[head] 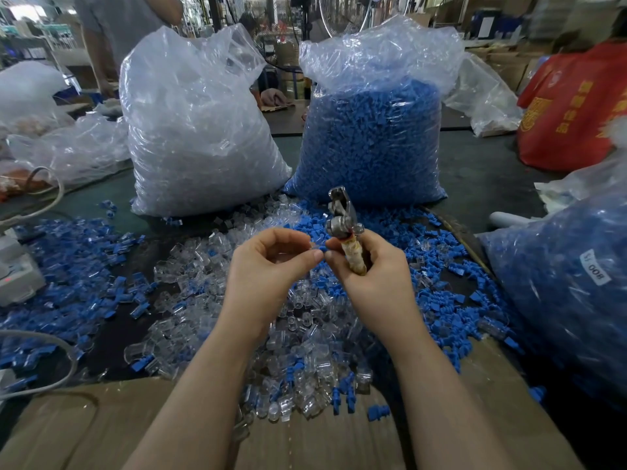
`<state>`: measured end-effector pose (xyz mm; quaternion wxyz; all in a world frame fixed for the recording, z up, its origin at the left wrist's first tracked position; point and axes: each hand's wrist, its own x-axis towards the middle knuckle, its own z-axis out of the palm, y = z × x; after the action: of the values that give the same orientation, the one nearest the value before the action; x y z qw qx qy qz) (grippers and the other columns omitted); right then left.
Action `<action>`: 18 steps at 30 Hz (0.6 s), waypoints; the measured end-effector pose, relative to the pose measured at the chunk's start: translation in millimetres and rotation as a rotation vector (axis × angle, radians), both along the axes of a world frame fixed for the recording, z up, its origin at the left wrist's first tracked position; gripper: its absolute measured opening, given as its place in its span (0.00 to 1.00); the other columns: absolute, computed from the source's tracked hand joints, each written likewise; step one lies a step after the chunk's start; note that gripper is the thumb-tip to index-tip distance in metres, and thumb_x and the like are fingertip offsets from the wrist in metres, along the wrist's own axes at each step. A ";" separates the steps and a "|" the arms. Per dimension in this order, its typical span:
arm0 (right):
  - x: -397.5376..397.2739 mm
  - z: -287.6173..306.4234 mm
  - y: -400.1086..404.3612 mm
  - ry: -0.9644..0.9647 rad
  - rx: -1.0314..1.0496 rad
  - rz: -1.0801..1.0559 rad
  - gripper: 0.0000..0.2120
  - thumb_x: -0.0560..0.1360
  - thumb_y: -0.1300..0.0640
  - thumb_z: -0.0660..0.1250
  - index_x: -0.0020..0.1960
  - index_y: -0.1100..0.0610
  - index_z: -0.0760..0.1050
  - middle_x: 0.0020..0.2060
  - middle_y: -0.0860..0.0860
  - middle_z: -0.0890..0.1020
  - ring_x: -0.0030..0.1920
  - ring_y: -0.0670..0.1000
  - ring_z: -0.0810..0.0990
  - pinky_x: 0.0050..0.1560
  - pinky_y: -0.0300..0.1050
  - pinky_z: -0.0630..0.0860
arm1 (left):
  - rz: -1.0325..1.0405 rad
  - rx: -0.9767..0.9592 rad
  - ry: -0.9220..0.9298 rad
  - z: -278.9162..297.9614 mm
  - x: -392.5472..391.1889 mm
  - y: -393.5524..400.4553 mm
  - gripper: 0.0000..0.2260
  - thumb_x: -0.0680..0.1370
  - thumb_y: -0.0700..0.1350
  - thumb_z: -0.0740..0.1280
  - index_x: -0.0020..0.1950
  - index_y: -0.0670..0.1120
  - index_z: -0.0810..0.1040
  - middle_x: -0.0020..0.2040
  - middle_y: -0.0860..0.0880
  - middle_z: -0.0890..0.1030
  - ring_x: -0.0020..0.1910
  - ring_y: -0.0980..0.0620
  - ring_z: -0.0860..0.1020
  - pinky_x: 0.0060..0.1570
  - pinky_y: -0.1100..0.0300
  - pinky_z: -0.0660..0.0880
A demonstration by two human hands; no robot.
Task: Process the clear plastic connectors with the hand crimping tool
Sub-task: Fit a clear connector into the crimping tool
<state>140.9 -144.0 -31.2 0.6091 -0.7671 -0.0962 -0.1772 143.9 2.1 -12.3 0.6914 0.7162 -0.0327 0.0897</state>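
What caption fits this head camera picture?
Right hand grips a metal hand crimping tool; left hand pinches a small part over loose clear plastic connectors.

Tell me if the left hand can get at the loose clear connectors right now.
Probably yes: the left hand hovers directly over the clear connectors, nothing between, though its fingertips seem to pinch something small.

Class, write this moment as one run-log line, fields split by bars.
right hand: grips crimping tool, head up | left hand: pinches small piece at fingertips, piece unclear | loose clear connectors heaped below
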 end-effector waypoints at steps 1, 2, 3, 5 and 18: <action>0.2 -0.2 -0.1 0.000 -0.007 -0.007 0.10 0.76 0.58 0.72 0.44 0.43 0.77 0.41 0.42 0.82 0.40 0.46 0.81 0.42 0.41 0.79 | 0.002 -0.021 0.003 -0.3 0.3 -0.2 0.09 0.69 0.36 0.77 0.46 0.44 0.82 0.41 0.49 0.86 0.40 0.55 0.83 0.41 0.66 0.79; 0.5 -0.4 -0.1 -0.002 -0.018 -0.013 0.10 0.76 0.57 0.72 0.43 0.43 0.76 0.40 0.42 0.82 0.40 0.46 0.80 0.40 0.40 0.78 | 0.002 -0.040 0.005 -0.5 0.4 -0.2 0.09 0.69 0.36 0.77 0.46 0.44 0.82 0.42 0.48 0.86 0.41 0.54 0.83 0.42 0.65 0.79; 0.8 -0.7 -0.1 -0.004 -0.030 -0.017 0.09 0.76 0.57 0.72 0.43 0.43 0.76 0.39 0.42 0.81 0.39 0.46 0.80 0.39 0.39 0.77 | 0.000 -0.056 0.005 -0.6 0.5 -0.4 0.09 0.69 0.35 0.77 0.46 0.44 0.82 0.41 0.48 0.86 0.41 0.54 0.83 0.42 0.65 0.79; 1.5 -1.6 0.2 0.000 -0.037 -0.020 0.07 0.76 0.56 0.72 0.43 0.46 0.77 0.39 0.43 0.81 0.38 0.47 0.80 0.38 0.41 0.77 | -0.007 -0.068 -0.002 -0.4 0.7 -0.4 0.10 0.69 0.35 0.77 0.46 0.44 0.81 0.41 0.48 0.86 0.41 0.54 0.83 0.42 0.66 0.79; 2.5 -5.1 0.0 0.020 -0.019 -0.020 0.05 0.76 0.54 0.71 0.42 0.50 0.77 0.38 0.48 0.81 0.37 0.51 0.78 0.37 0.47 0.76 | -0.028 -0.073 -0.061 -2.7 2.4 0.3 0.09 0.68 0.35 0.77 0.44 0.44 0.81 0.41 0.49 0.85 0.41 0.55 0.83 0.43 0.65 0.78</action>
<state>143.4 -144.0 -36.3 0.6010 -0.7754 -0.0839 -0.1746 146.3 2.4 -15.0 0.7170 0.6867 -0.0605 0.1031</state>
